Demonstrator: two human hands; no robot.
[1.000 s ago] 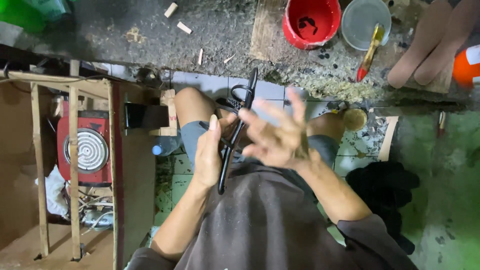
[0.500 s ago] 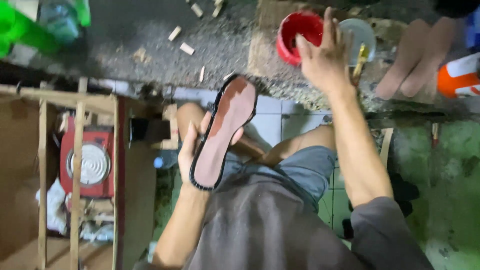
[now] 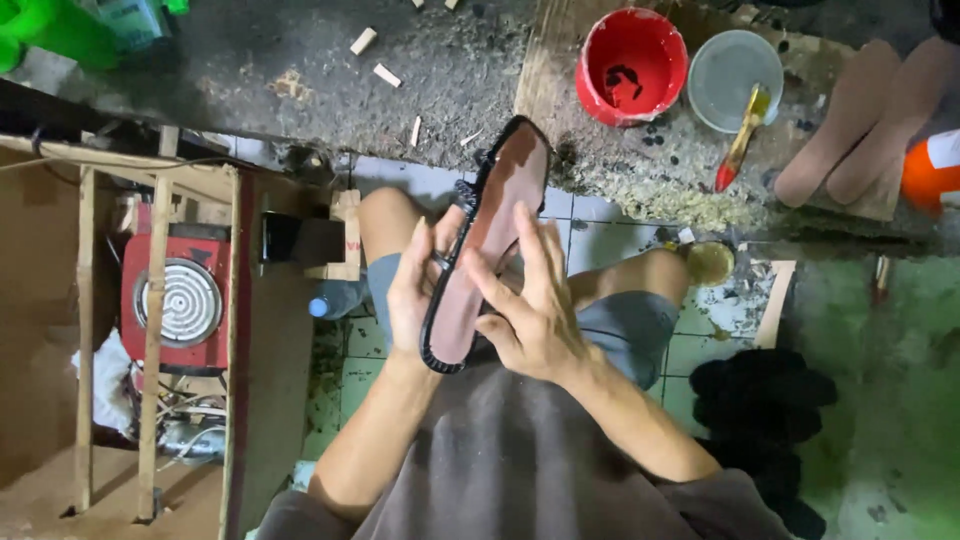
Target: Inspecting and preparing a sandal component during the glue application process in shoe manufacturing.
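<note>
Fingers (image 3: pixel 528 262) of the right hand (image 3: pixel 535 315) lay spread and flat across the brown face of the shoe sole (image 3: pixel 490 240), fingertips pointing up and away from the body. The left hand (image 3: pixel 415 290) gripped the sole from its left edge, fingers curled behind it, thumb along the black rim. The sole was held above the lap, between the knees, tilted with its toe end up toward the workbench. Both forearms rose from the grey shirt and met at the sole, the right wrist bent inward.

On the bench beyond, a red bucket (image 3: pixel 632 65) stood just beside a pale round tub (image 3: pixel 728 70) with a red-handled brush (image 3: pixel 742 140) resting on its rim. Two tan insoles (image 3: pixel 860 115) lay to the right, near an orange-and-white container (image 3: pixel 932 165) at the frame's edge. To the left, a red electric hotplate (image 3: pixel 180 300) with a coil sat within a wooden frame (image 3: pixel 155 330), and a blue-capped bottle (image 3: pixel 335 300) lay by the left thigh.
</note>
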